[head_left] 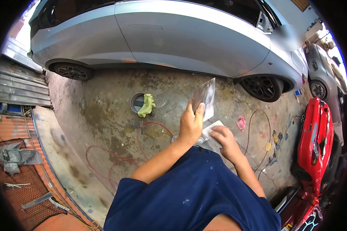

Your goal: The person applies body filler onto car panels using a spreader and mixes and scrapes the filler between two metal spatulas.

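Note:
My left hand (192, 122) is closed around the lower edge of a thin, flat plate (207, 99), smeared grey and white and held upright, with my thumb across its face. Just to the right, my right hand (224, 139) has its fingers curled over a white flat piece (213, 128) with a squared edge. The two hands are close together above the floor, in front of my dark blue shirt (192, 181). What exactly the white piece is, I cannot tell.
A silver car (196, 38) stands ahead. On the stained concrete lie a bucket (134, 103) with a green cloth (146, 106), a red hose (138, 134) and a pink cloth (241, 122). A red bumper (310, 138) is at right, an orange corrugated sheet (11, 131) at left.

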### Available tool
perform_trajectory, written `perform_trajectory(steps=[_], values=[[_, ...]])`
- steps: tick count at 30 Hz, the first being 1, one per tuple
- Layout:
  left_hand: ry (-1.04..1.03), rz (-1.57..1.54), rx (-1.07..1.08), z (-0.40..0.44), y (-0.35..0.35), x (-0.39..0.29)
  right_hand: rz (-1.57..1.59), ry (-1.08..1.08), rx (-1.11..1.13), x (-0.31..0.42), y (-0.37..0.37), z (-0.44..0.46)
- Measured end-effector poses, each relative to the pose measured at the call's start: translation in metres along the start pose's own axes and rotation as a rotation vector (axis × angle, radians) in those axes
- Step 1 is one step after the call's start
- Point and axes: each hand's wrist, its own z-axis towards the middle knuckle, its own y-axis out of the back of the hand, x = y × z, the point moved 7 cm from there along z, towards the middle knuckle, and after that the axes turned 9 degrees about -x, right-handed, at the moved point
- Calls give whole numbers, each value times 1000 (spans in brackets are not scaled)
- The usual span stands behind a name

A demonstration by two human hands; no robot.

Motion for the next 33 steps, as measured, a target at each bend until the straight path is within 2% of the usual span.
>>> perform_trajectory(steps=[1,2,5,6,7,9,12,15,16,19,20,21,22,23,27,29,33], values=[[8,20,16,5,2,-2,66,-70,-69,-10,5,-1],[18,43,32,5,3,-2,109,-53,-162,-14,15,-3],[249,-218,-29,0,-3,26,211,164,-341,42,52,11],[418,-485,3,-5,-11,31,132,298,-306,62,57,15],[477,-558,-17,-10,-13,30,182,330,-289,67,51,12],[600,-704,-65,-19,-17,26,83,340,-298,64,42,11],[602,-662,-61,-26,-13,37,35,144,-258,17,21,3],[724,-753,-11,-34,-11,23,-73,-44,-118,-30,10,-13],[741,-764,48,-36,-13,16,16,-48,-169,-41,9,-16],[793,-775,206,-43,-19,11,995,-686,-590,-78,17,-33],[809,-759,261,-49,-26,20,1245,-643,-630,-68,27,-19],[822,-744,320,-54,-33,27,1395,-703,-634,-51,35,-6],[804,-720,355,-58,-37,31,1423,-674,-644,-44,37,0],[801,-726,302,-59,-35,39,1450,-648,-655,-38,38,1],[729,-677,41,-30,-9,52,1438,-567,-571,-10,41,-18],[636,-665,0,-12,13,63,1361,-576,-507,-7,43,-45],[621,-686,144,-21,12,49,533,-103,-460,32,59,-29]])
